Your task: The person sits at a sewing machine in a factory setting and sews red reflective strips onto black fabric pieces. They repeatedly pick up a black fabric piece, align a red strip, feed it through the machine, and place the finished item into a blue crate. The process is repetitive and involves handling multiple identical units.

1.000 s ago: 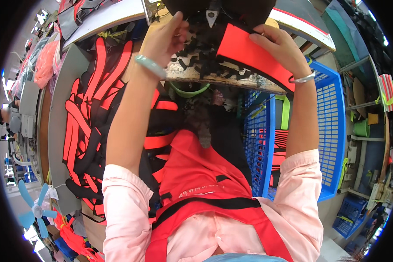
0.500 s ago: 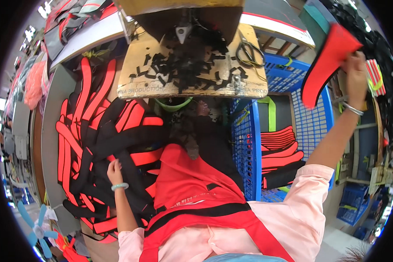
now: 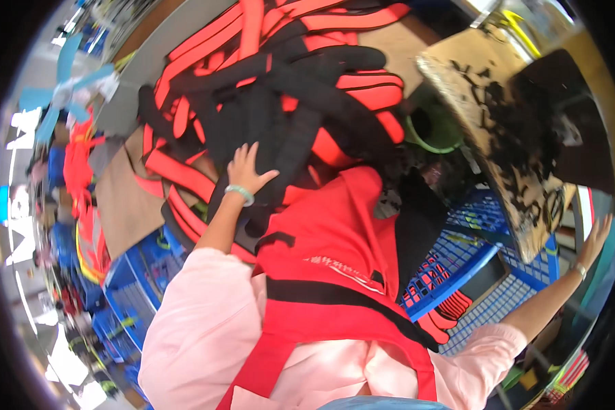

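My left hand, a pale green bangle on its wrist, is open with fingers spread over a heap of padded strips. Beneath it lie several black strips, tangled with bright red ones with black edges, such as a long red strip beside the hand. Far to the right, my right hand reaches out with fingers stretched and nothing visible in it. A blue plastic basket stands at my right side, with a stack of red strips inside.
A wooden work board, covered in black scraps, juts out at the right, scissors on its lower part. Below it sits a green-rimmed bucket. More blue crates and a light blue fan are at the left.
The view has swung to the left. The red strip that my right hand held up is no longer in it. My left hand has opened over the heap.
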